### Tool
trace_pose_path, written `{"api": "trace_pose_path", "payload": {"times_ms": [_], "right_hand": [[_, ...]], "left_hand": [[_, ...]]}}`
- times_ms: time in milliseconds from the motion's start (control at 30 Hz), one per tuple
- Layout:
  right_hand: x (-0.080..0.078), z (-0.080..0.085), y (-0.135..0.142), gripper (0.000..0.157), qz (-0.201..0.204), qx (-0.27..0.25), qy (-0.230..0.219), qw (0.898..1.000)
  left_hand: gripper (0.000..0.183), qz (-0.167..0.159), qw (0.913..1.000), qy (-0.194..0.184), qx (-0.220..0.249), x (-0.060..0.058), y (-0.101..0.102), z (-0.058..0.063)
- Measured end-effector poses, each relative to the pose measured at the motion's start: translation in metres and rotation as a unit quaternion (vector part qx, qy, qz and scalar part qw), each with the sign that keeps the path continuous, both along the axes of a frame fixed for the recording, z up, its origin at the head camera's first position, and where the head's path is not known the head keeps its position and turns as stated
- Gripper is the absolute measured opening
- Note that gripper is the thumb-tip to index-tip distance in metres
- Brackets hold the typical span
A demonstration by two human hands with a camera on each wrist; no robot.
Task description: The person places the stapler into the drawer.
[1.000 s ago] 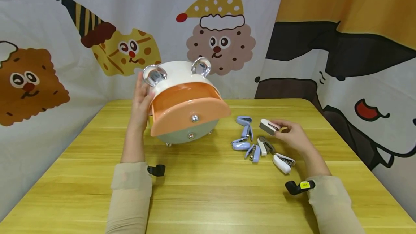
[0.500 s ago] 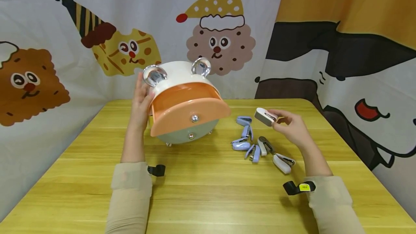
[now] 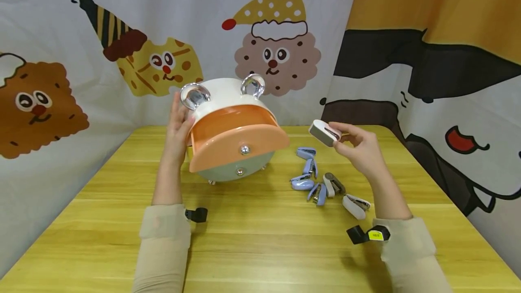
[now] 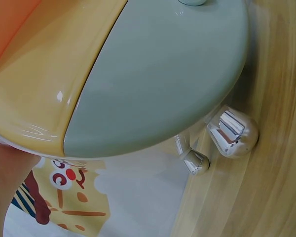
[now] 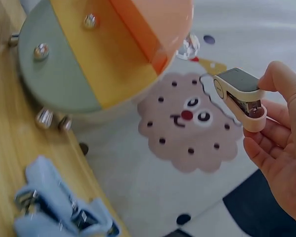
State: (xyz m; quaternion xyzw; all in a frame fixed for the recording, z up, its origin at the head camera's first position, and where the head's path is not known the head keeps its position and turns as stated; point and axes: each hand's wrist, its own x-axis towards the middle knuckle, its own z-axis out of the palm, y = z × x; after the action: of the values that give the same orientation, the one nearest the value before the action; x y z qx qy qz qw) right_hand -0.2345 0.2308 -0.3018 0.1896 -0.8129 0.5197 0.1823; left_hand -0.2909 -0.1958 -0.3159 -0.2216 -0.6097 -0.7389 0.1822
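A rounded toy-like storage box with two shiny silver ears stands on small feet on the table. Its orange top drawer is pulled out; the yellow and green drawers below are closed. My left hand rests against the box's left side, fingers pointing up and thumb near the front edge; the far fingertips are hidden. My right hand pinches a small white and grey stapler between thumb and fingers, in the air to the right of the drawer. The right wrist view shows this mini stapler tilted.
Several small blue staplers lie right of the box. Beside them are a white and grey stapler and a white stapler. A cartoon-printed curtain hangs behind the wooden table.
My right hand has raised the white and grey stapler from just above the other staplers, moving it up and left toward the box. The left hand and the box have stayed in place.
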Motion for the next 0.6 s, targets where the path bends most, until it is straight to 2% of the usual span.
{"api": "trace_pose_path", "payload": {"times_ms": [300, 600], "right_hand": [[-0.013, 0.026, -0.031, 0.039, 0.051, -0.019, 0.029, 0.998], [-0.028, 0.039, -0.054, 0.04, 0.064, -0.002, -0.004, 0.998]], "left_hand": [[0.067, -0.005, 1.0, 0.002, 0.003, 0.0, 0.0, 0.0], [0.067, -0.007, 1.0, 0.005, 0.001, -0.001, 0.0, 0.0]]}}
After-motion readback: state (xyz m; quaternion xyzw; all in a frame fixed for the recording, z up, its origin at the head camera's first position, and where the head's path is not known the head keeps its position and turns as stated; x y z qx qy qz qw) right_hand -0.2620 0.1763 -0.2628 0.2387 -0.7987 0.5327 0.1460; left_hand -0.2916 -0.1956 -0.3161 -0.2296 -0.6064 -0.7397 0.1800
